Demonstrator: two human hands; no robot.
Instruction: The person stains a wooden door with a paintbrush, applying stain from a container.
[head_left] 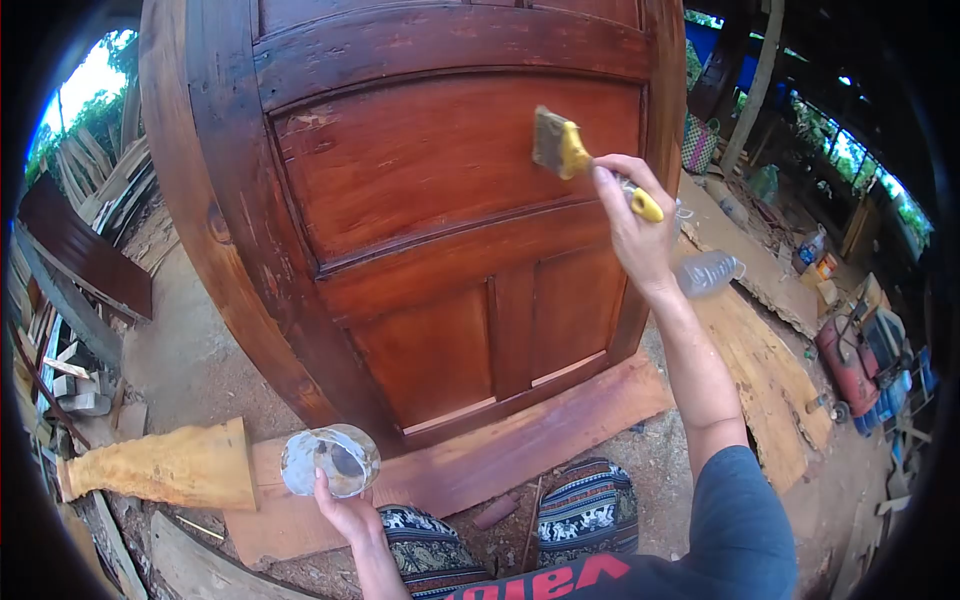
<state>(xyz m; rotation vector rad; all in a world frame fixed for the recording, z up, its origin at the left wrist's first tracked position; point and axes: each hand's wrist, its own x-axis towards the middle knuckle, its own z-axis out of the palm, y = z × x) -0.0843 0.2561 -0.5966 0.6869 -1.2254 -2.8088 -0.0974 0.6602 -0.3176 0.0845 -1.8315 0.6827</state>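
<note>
Far left: scrap timber (95,180) was heaped up, a dark brown sheet (85,245) leaning near it, some grey blocks (82,398) lower down. Then a yellowish wood piece (165,465) lay on the ground, its wide end at the long plank (570,428).

Left hand (350,512) was grasping a round clear container (330,461), thumb on its near side, the container held low in front of the door's lower left. Inside I saw pale smears and a dark patch; couldn't tell how full it was.

Middle: the reddish-brown panelled door (420,165) stood upright, its bottom edge by the plank. Wide panel above, two smaller ones below, gloss uneven, rougher marks on the left stile. The person's patterned trouser knees (588,505) were just this side of the plank.

Right hand (638,225) was closed round the handle of a flat brush (560,145), bristles up and to the left, in front of the wide panel's right part. Couldn't tell if bristles touched wood.

Right: clear plastic bottle (708,273) lay near the wrist, light brown boards (755,350) on the ground, red machine (848,362) further out
</note>
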